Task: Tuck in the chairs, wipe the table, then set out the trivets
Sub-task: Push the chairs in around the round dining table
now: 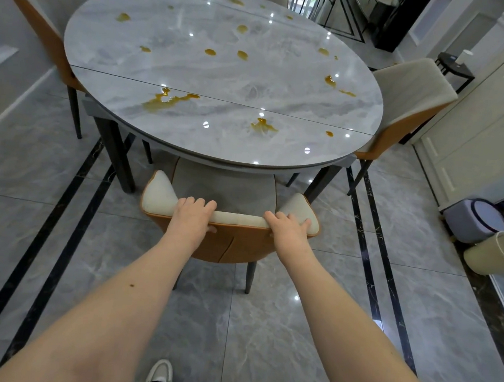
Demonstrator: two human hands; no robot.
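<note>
A cream and orange chair [233, 244] stands in front of me, its seat partly under the round grey marble table [225, 74]. My left hand [191, 217] grips the top of the backrest left of centre, fingers over the cream edge, thumb on the orange back. My right hand [287, 228] grips the same backrest right of centre. Several amber spills [167, 99] dot the tabletop. No trivets or cloth are in view.
Another chair [406, 110] stands at the table's right side and one [37, 13] at the left, both angled outward. White cabinets [490, 127] line the right wall. A grey lidded bin [475, 220] and a cream basket [503, 253] sit on the floor at right.
</note>
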